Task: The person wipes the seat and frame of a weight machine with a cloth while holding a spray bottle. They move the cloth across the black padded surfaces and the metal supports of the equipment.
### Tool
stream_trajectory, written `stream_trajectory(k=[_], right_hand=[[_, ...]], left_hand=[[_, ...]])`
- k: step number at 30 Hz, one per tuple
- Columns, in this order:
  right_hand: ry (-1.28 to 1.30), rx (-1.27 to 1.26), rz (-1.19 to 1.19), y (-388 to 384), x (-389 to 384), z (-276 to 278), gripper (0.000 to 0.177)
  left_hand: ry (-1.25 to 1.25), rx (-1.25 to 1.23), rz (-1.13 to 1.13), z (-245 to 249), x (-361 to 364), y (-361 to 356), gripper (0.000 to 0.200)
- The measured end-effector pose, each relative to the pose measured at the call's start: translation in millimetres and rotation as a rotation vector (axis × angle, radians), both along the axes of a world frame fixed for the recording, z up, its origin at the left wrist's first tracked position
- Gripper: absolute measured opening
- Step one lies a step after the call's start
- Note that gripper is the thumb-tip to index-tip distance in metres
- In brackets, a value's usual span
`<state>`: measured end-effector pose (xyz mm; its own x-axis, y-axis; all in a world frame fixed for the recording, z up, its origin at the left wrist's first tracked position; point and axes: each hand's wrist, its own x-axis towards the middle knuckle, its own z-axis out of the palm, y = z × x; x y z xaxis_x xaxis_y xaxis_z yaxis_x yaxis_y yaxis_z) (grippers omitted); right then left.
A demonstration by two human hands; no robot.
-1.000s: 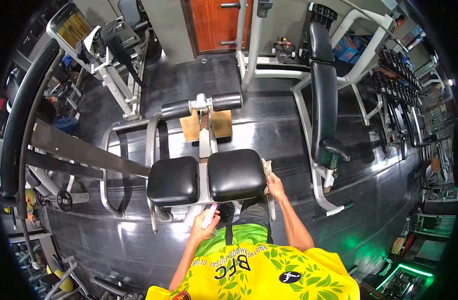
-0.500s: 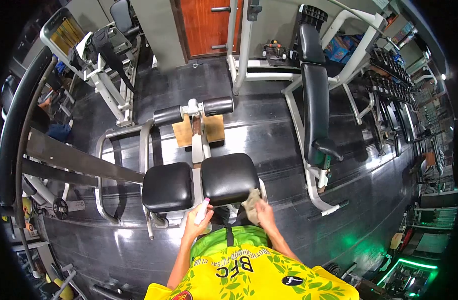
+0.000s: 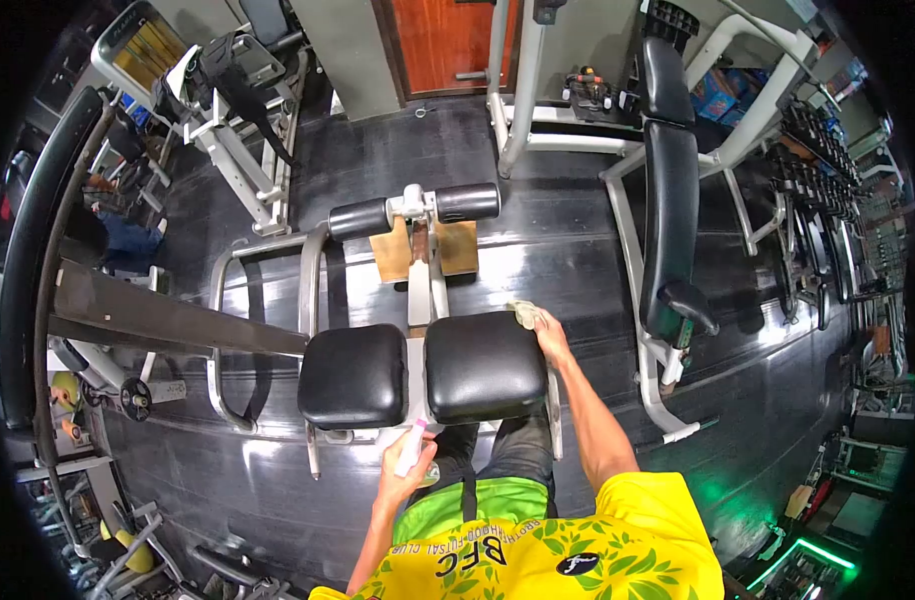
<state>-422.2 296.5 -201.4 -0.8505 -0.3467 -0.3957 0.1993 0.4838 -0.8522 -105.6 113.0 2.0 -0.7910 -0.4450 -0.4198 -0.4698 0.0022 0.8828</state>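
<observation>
My left hand (image 3: 394,478) is closed around a spray bottle (image 3: 411,452) with a white head and pink tip, held low in front of my body. Most of the bottle is hidden by the hand and its angle. Reaching forward, my right hand (image 3: 551,338) grips a pale, crumpled cloth (image 3: 524,314) against the far right corner of the right black seat pad (image 3: 486,368). Beside it, across a narrow gap, lies the left black seat pad (image 3: 353,376). Both pads look smooth and shiny.
Ahead are black foam rollers (image 3: 468,201) on the machine frame and a wooden block (image 3: 462,248) below. A long metal beam (image 3: 168,312) runs left. An inclined bench (image 3: 670,210) stands right, near a dumbbell rack (image 3: 813,185). At far left, part of another person's leg (image 3: 130,236) shows.
My right hand has moved forward with the cloth, from the pad's near right edge to its far right corner. My left hand still holds the spray bottle. The view has shifted slightly.
</observation>
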Motion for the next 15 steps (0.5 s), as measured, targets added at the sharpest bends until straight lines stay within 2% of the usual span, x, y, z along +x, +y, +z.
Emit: stream_trajectory(k=[1, 2, 3, 5, 6, 9, 10, 11, 13, 15], right_hand=[[-0.035, -0.002, 0.073, -5.5, -13.9, 0.7, 0.032], [-0.058, -0.008, 0.171, -6.6, -33.7, -33.9, 0.033], [-0.056, -0.01, 0.179, -14.8, -50.2, -46.2, 0.033], [-0.267, 0.006, 0.486, -32.0, -72.7, -68.5, 0.032], [-0.29, 0.043, 0.57, -38.0, -83.5, -127.6, 0.035], [-0.375, 0.322, 0.708, -80.7, -73.9, -18.6, 0.039], [-0.393, 0.386, 0.814, -89.3, -78.5, -19.5, 0.039], [-0.401, 0.386, 0.82, -94.9, -73.9, -18.8, 0.039], [-0.277, 0.268, 0.848, -106.4, -68.2, -22.9, 0.032], [-0.233, 0.225, 0.93, -122.5, -64.9, -33.5, 0.033]], left_hand=[[-0.007, 0.0, 0.004, 0.3, 1.2, 0.5, 0.018], [-0.024, 0.016, 0.023, 3.8, -1.1, 0.7, 0.018], [-0.038, 0.032, 0.043, 5.7, -3.8, 0.6, 0.017], [-0.042, 0.037, 0.068, 2.9, -1.9, 0.3, 0.017], [-0.054, 0.055, 0.083, -0.8, -0.4, 0.2, 0.017], [-0.087, 0.08, 0.124, -7.4, 6.6, 0.8, 0.018], [-0.104, 0.081, 0.131, -11.9, 12.4, 1.8, 0.018], [-0.119, 0.082, 0.136, -14.6, 15.9, 2.2, 0.018], [-0.156, 0.079, 0.144, -11.8, 15.7, 3.0, 0.019], [-0.109, 0.055, 0.136, -13.2, 18.8, 3.8, 0.018]])
